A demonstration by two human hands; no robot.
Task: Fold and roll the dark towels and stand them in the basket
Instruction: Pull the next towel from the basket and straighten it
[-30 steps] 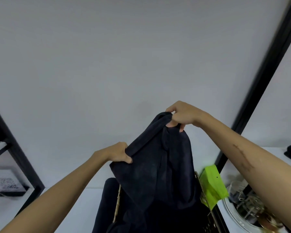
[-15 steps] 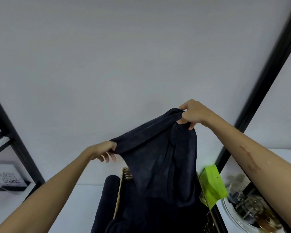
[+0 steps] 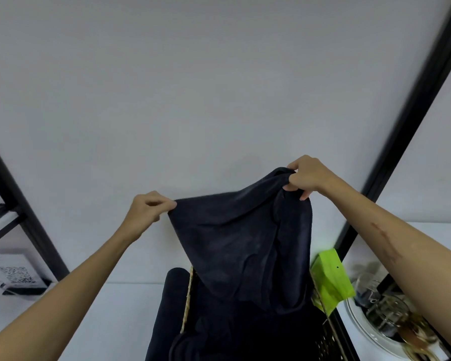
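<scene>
Held up in the air above the basket point(image 3: 186, 303): one dark towel point(image 3: 245, 238), pinched at its left top corner between thumb and fingers of the left hand point(image 3: 146, 207) and bunched in the curled fingers of the right hand point(image 3: 306, 175), which sits higher. Hanging in loose folds, with the lower end dropping toward more dark cloth piled in the basket; touching it or not, hard to tell. Best done now, by judgement: work the right hand along the top edge to the true corner, since a gathered handful leaves the cloth twisted; bring both hands level and draw them apart until the top edge runs straight and the creases fall out. Lift high enough to clear the pile below. Then lay flat on the white tabletop point(image 3: 115, 316) before folding lengthwise. Worth watching: the green box point(image 3: 332, 278) just right of the basket and the glassware point(image 3: 385, 313) on the plate beyond it, both near the swinging cloth. Another dark roll point(image 3: 167, 303) lies outside the basket's left wall.
</scene>
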